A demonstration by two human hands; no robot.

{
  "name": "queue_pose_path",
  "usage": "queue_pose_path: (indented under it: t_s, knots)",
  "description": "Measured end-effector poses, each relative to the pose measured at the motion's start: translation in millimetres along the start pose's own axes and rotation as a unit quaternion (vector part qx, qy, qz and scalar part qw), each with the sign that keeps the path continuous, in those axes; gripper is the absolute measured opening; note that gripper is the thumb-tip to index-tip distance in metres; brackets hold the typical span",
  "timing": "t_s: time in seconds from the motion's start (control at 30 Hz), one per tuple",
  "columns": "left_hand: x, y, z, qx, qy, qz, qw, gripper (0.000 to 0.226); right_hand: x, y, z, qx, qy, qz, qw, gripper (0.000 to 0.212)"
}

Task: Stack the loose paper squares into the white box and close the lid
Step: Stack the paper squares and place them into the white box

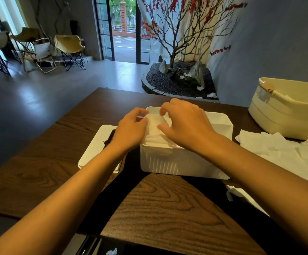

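I see both hands over the open white box [184, 162]: left hand [131, 130] and right hand [186, 124], fingers curled, pinch the paper squares [156, 126] inside.

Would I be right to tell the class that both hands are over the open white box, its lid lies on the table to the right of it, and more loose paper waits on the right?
Not quite: the lid lies to the left of the white box, not the right, as the head view shows. The left hand and right hand are over the open box, and loose paper waits on the right.
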State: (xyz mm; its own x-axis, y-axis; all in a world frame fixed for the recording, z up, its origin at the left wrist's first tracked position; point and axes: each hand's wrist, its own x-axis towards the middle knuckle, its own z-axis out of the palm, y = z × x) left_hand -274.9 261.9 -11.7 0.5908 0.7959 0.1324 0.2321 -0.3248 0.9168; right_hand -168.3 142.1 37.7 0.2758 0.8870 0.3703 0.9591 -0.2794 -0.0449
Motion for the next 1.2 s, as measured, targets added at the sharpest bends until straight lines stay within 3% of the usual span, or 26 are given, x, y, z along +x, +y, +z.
queue_pose_path:
  t_s: [0.13,0.33,0.47,0.63,0.87,1.03,1.2]
  knots:
    - [1,-1,1,0.013,0.006,0.009,1.000,0.022,0,-1,2,0.028,-0.020,-0.061,0.998,0.034]
    - [2,-4,2,0.018,0.008,0.018,1.000,0.026,6,0,8,0.138,-0.225,-0.015,0.964,0.049]
    - [3,-5,3,0.026,0.015,0.024,0.999,0.028,14,-5,12,0.110,-0.255,-0.026,0.960,0.041]
    - [3,-4,4,0.034,0.025,0.028,0.999,0.028,23,-7,26,0.112,-0.245,-0.016,0.963,0.023]
    - [1,4,6,0.053,0.036,0.024,0.998,0.029,14,0,21,0.166,-0.185,0.039,0.968,0.035]
    - [3,22,3,0.139,0.016,0.031,0.990,0.022,3,14,7,0.143,-0.063,0.089,0.984,0.020]
    - [-16,55,9,0.300,0.064,0.142,0.941,0.024,-20,37,-10,0.180,-0.025,0.107,0.977,0.018]
